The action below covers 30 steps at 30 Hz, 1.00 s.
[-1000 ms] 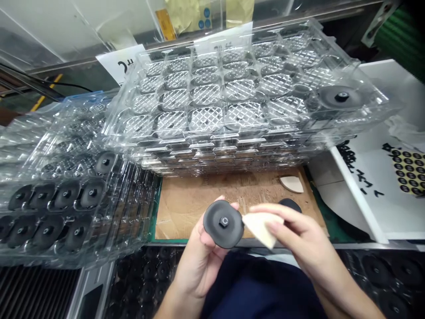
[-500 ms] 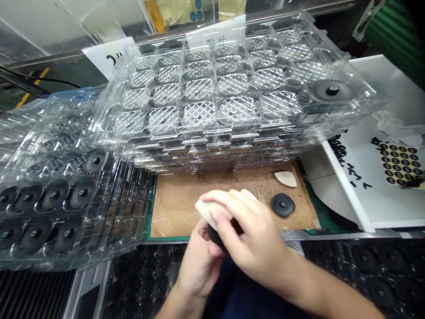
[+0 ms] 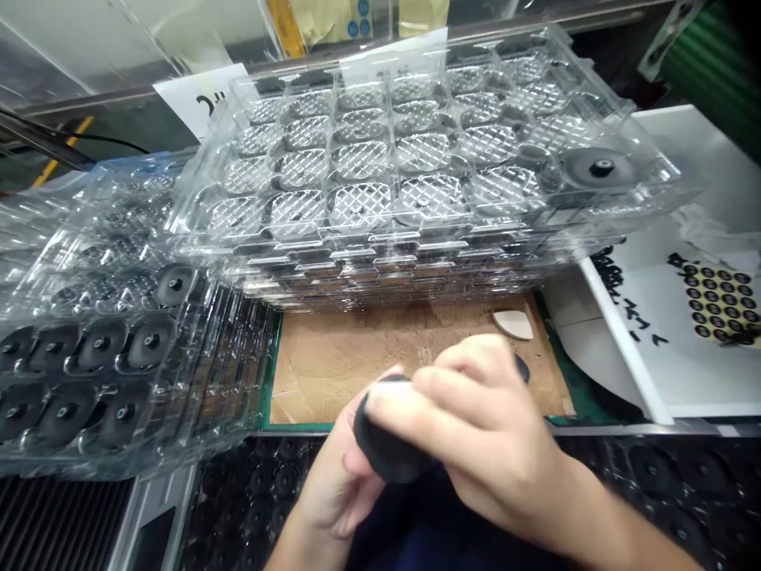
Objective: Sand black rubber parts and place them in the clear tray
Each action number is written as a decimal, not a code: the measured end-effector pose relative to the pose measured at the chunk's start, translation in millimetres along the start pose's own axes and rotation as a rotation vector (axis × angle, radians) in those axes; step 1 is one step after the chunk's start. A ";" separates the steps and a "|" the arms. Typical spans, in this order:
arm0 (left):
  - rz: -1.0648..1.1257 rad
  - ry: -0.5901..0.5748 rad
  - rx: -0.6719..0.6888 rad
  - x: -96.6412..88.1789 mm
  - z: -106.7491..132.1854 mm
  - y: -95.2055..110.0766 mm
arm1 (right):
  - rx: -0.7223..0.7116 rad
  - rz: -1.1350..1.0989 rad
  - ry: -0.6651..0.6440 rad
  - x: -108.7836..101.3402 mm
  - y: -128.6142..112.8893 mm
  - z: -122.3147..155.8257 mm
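A round black disc-shaped part (image 3: 389,448) is tilted in my left hand (image 3: 336,476), whose fingers and thumb close around its left edge and underside. Over its top face lies my right hand (image 3: 493,436), fingers bent and smeared by motion. A pale patch at the right fingertips looks like the edge of a cream pad (image 3: 385,388), mostly hidden by the fingers. Behind the right hand, another black disc (image 3: 521,368) shows only its edge on the cardboard sheet (image 3: 333,357). Beyond it lies a loose cream wedge-shaped piece (image 3: 513,323).
Stacked clear plastic trays (image 3: 362,206) stand behind the cardboard, with one black disc (image 3: 599,166) in the top right pocket. At left, another tray stack (image 3: 190,373) holds several black discs. A white bin (image 3: 624,341) at right contains small black pieces and a sheet of round stickers (image 3: 719,301).
My right hand has shifted from gripping the cream pad above the disc's edge to lying across its face. The disc has turned, showing more of its black face. The disc on the cardboard is now mostly covered.
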State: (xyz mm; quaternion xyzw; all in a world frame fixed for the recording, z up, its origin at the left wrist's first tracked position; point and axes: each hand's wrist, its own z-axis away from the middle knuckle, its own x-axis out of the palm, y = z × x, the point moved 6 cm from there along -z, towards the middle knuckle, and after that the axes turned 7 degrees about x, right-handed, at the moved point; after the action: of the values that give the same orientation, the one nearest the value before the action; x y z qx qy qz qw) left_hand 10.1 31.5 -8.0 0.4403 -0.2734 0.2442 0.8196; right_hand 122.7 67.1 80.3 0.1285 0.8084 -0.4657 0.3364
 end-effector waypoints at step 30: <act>0.308 -0.008 -0.057 -25.8 -7.0 -6.9 | 0.711 -0.222 -0.184 45.7 84.1 68.0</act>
State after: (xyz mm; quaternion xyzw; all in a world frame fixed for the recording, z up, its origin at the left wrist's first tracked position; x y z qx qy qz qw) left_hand -2.7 30.0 -32.4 0.3706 -0.3479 0.3574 0.7835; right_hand 161.5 50.0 -29.2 0.1066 0.5721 -0.7600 0.2894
